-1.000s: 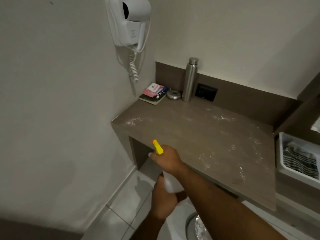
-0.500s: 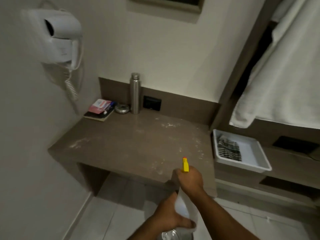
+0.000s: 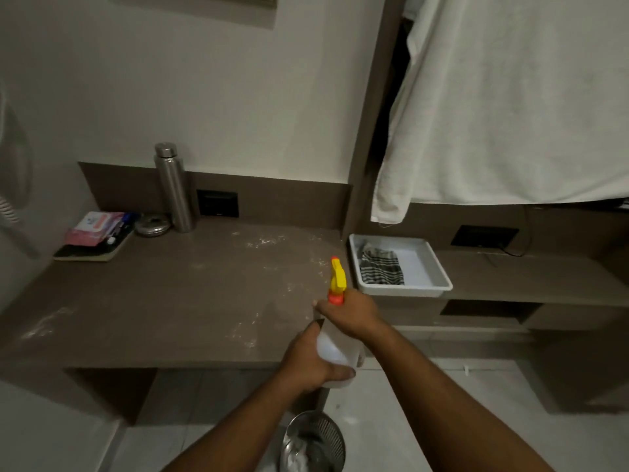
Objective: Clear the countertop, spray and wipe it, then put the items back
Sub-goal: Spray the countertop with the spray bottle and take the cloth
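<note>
Head view now, and the picture has swung right since 0.5 s ago: the wall hair dryer that sat in the upper left corner has slid almost off the left edge, and the white towel [image 3: 503,103] fills far more of the upper right. Both hands are on the spray bottle [image 3: 335,349], held over the front right corner of the counter [image 3: 163,301], much as before. The right hand [image 3: 350,313] is wrapped over the bottle's neck just under the yellow nozzle [image 3: 338,275], fingers curled closed around it. The left hand [image 3: 311,364] cups the white body lower down, fingers closed under it. White powdery smears dot the brown counter near the bottle and along the left front edge. At the back left the items are not yet cleared: a steel flask [image 3: 173,189] stands upright against the back panel, a round metal tin [image 3: 152,225] lies just left of it, and a pink packet [image 3: 93,228] rests on a dark notebook [image 3: 92,253] with a pen [image 3: 119,229] alongside. Right of the counter, a white tray [image 3: 439,270] holds a striped cloth [image 3: 381,267]. On the floor below the hands, a metal bin [image 3: 313,441] shows.
</note>
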Motion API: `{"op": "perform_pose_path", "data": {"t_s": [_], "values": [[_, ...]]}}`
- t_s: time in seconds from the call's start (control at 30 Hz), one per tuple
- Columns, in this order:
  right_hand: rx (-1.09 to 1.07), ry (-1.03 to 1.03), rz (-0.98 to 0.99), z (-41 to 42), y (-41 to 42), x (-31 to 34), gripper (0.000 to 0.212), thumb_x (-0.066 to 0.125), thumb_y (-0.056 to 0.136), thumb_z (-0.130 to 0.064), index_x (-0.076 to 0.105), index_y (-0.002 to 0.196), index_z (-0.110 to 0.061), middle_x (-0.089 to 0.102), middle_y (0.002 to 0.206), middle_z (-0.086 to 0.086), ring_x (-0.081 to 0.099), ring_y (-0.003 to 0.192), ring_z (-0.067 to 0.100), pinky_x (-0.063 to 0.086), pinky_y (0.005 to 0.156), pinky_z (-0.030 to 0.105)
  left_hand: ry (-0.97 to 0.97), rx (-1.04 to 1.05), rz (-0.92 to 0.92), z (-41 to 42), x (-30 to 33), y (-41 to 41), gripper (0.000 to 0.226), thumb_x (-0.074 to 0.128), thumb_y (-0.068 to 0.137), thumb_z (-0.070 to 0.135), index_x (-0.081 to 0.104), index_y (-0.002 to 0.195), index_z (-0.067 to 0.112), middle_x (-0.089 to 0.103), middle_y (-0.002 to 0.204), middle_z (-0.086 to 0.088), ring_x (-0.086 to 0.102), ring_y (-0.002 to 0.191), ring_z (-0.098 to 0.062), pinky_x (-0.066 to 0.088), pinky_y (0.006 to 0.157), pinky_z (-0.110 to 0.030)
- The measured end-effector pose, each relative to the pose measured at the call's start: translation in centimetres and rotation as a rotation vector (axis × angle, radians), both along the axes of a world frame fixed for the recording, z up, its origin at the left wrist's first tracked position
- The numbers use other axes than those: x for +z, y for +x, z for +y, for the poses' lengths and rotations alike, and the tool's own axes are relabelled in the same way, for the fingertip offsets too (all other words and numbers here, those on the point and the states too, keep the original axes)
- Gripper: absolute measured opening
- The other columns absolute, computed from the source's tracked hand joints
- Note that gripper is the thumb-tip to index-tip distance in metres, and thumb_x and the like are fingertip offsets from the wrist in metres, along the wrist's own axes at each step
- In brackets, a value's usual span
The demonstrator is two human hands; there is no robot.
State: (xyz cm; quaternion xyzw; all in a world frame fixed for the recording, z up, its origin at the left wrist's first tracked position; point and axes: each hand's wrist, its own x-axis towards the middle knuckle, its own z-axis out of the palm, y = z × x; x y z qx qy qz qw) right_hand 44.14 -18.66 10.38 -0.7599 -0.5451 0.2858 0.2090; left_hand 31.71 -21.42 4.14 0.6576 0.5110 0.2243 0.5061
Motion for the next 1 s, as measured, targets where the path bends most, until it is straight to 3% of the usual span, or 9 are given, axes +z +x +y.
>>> {"op": "perform_pose_path", "data": {"t_s": [0.13, 0.2, 0.27, 0.47, 0.6, 0.67, 0.77, 0.87, 1.0], "values": [[-0.145, 0.084, -0.014, 0.5, 4.5, 0.9, 0.038, 0.069, 0.076, -0.056, 0.063, 0.076, -0.019, 0.061, 0.073, 0.001, 0.058, 0.072, 0.021, 0.047, 0.067, 0.030, 0.051, -0.044, 0.056, 2.7, 0.4, 4.4, 0.111, 0.087, 0.048, 0.050, 0.035, 0.143, 0.029, 0.044, 0.138, 0.015, 0.047, 0.117, -0.009, 0.048, 0.094, -0.025], [-0.177, 0.077, 0.069, 1.4, 7.5, 1.5, 0.034, 0.076, 0.073, -0.049, 0.063, 0.077, -0.018, 0.062, 0.074, 0.001, 0.062, 0.076, 0.023, 0.052, 0.071, 0.035, 0.039, -0.027, 0.023, 4.0, 0.7, 7.5, 0.107, 0.088, 0.055, 0.043, 0.032, 0.145, 0.028, 0.042, 0.140, 0.013, 0.047, 0.119, -0.013, 0.047, 0.085, -0.016], [-0.225, 0.091, 0.124, 3.0, 10.8, 1.6, 0.026, 0.080, 0.073, -0.040, 0.064, 0.080, -0.021, 0.065, 0.081, 0.003, 0.064, 0.082, 0.026, 0.056, 0.078, 0.039, 0.044, 0.003, 0.023, 5.6, 0.9, 11.3, 0.102, 0.087, 0.060, 0.039, 0.033, 0.145, 0.027, 0.047, 0.141, 0.006, 0.047, 0.124, -0.017, 0.040, 0.088, -0.018], [-0.452, 0.276, 0.236, 10.6, 21.9, -0.8, 0.027, 0.078, 0.077, -0.028, 0.054, 0.068, -0.021, 0.063, 0.073, 0.005, 0.060, 0.074, 0.025, 0.050, 0.073, 0.038, -0.082, 0.166, -0.060, 15.0, 0.0, 24.6, 0.060, 0.084, 0.064, 0.032, 0.061, 0.119, 0.020, 0.068, 0.115, 0.000, 0.063, 0.107, -0.022, 0.053, 0.089, -0.033], [-0.514, 0.292, 0.278, 16.9, 28.8, -4.8, 0.034, 0.074, 0.081, -0.026, 0.046, 0.063, -0.020, 0.051, 0.061, -0.002, 0.049, 0.060, 0.017, 0.042, 0.064, 0.033, -0.313, 0.224, -0.173, 22.4, -2.7, 32.7, 0.028, 0.066, 0.082, 0.010, 0.068, 0.110, 0.012, 0.071, 0.105, -0.013, 0.068, 0.094, -0.031, 0.058, 0.082, -0.047], [-0.515, 0.287, 0.260, 19.8, 31.5, -6.8, 0.024, 0.072, 0.083, -0.028, 0.052, 0.073, -0.017, 0.056, 0.069, 0.002, 0.055, 0.067, 0.021, 0.045, 0.068, 0.035, -0.421, 0.236, -0.176, 25.4, -4.4, 35.9, 0.028, 0.056, 0.088, 0.002, 0.063, 0.114, 0.008, 0.065, 0.115, -0.022, 0.065, 0.100, -0.039, 0.058, 0.080, -0.050], [-0.487, 0.265, 0.197, 23.3, 34.5, -9.3, 0.022, 0.071, 0.083, -0.030, 0.054, 0.079, -0.018, 0.060, 0.079, 0.007, 0.059, 0.079, 0.027, 0.046, 0.074, 0.037, -0.591, 0.279, -0.256, 28.3, -5.6, 38.5, 0.031, 0.040, 0.097, 0.007, 0.054, 0.125, 0.007, 0.055, 0.130, -0.025, 0.057, 0.114, -0.037, 0.053, 0.078, -0.037], [-0.454, 0.270, 0.259, 25.4, 35.9, -11.6, 0.029, 0.071, 0.083, -0.023, 0.046, 0.068, -0.023, 0.055, 0.067, 0.001, 0.055, 0.067, 0.021, 0.043, 0.066, 0.033, -0.671, 0.242, -0.234, 30.4, -6.6, 39.3, 0.042, 0.035, 0.095, 0.005, 0.042, 0.137, 0.010, 0.037, 0.146, -0.028, 0.041, 0.132, -0.043, 0.047, 0.093, -0.042], [-0.408, 0.297, 0.279, 25.8, 36.2, -12.9, 0.008, 0.067, 0.087, -0.017, 0.059, 0.088, -0.013, 0.053, 0.066, -0.004, 0.054, 0.064, 0.017, 0.041, 0.064, 0.031, -0.632, 0.187, -0.160, 31.5, -7.1, 39.4, 0.042, 0.039, 0.097, 0.011, 0.045, 0.138, 0.018, 0.047, 0.141, -0.019, 0.050, 0.124, -0.032, 0.045, 0.097, -0.040]]}}
